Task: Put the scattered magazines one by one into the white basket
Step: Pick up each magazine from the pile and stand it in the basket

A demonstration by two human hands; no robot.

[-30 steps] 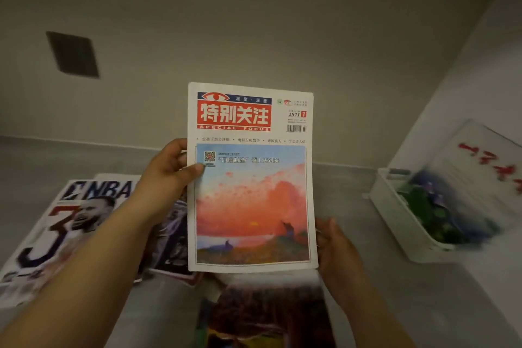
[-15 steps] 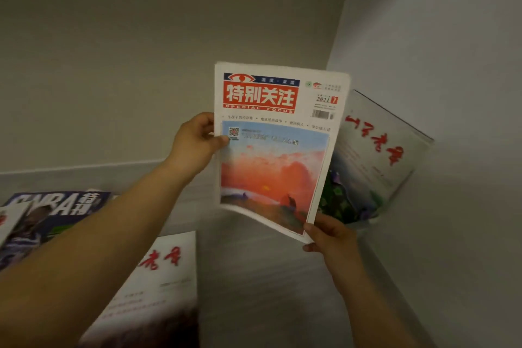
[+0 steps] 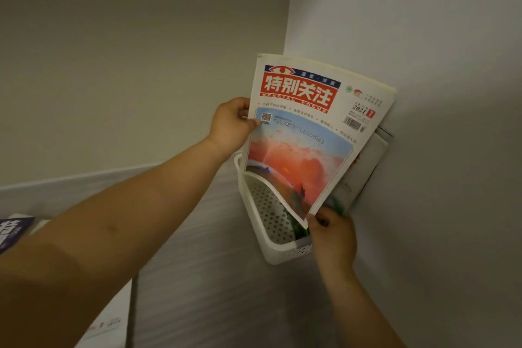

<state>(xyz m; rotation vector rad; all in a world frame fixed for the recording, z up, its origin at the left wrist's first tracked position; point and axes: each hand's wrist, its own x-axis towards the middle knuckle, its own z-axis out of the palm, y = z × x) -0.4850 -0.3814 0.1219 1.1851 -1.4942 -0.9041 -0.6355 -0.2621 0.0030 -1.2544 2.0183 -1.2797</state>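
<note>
Magazine (image 3: pixel 308 135) over white basket (image 3: pixel 282 254), long axis steep, top leaning right, lower edge at opening. Left hand (image 3: pixel 231 124) pinches upper left edge; right hand (image 3: pixel 333 234) pinches bottom corner, nearer basket. Likely next move: slide down.

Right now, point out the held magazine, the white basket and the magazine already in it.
held magazine (image 3: pixel 299 167): head view, sunset picture on its cover.
white basket (image 3: pixel 264 206): head view, perforated inner wall.
magazine in basket (image 3: pixel 364 169): head view, pale cover at right.

Left hand (image 3: pixel 230 126), right hand (image 3: pixel 334 236) and both forearms (image 3: pixel 127 220) are all bare.
</note>
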